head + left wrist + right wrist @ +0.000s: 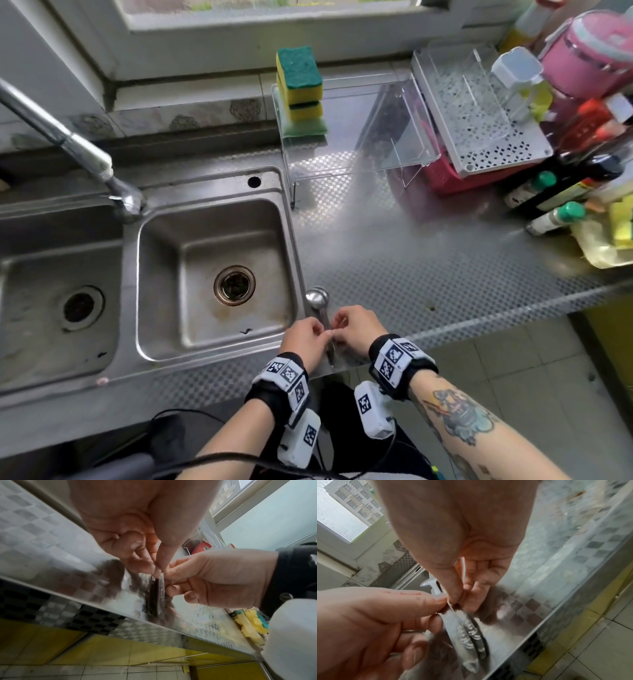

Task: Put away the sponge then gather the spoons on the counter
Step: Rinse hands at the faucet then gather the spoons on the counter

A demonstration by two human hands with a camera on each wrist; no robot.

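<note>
Metal spoons [317,298] lie on the steel counter [394,260] just right of the sink, bowls pointing away from me. Their patterned handles [467,632] lie close together near the front edge. My left hand [320,334] pinches the handles from the left between thumb and fingertips [150,566]. From the right, my right hand [339,329] pinches the same spot, thumb against fingers [453,596]. In the left wrist view the handles [157,595] show edge on below both hands. Yellow-and-green sponges [299,73] are stacked on a clear shelf [359,85] at the back.
A double steel sink [215,274] with a tap [78,150] lies to the left. A clear rack, a white perforated tray [479,120], a pink container [589,51] and several bottles [561,192] crowd the back right. The counter's front edge [479,320] runs just under my wrists.
</note>
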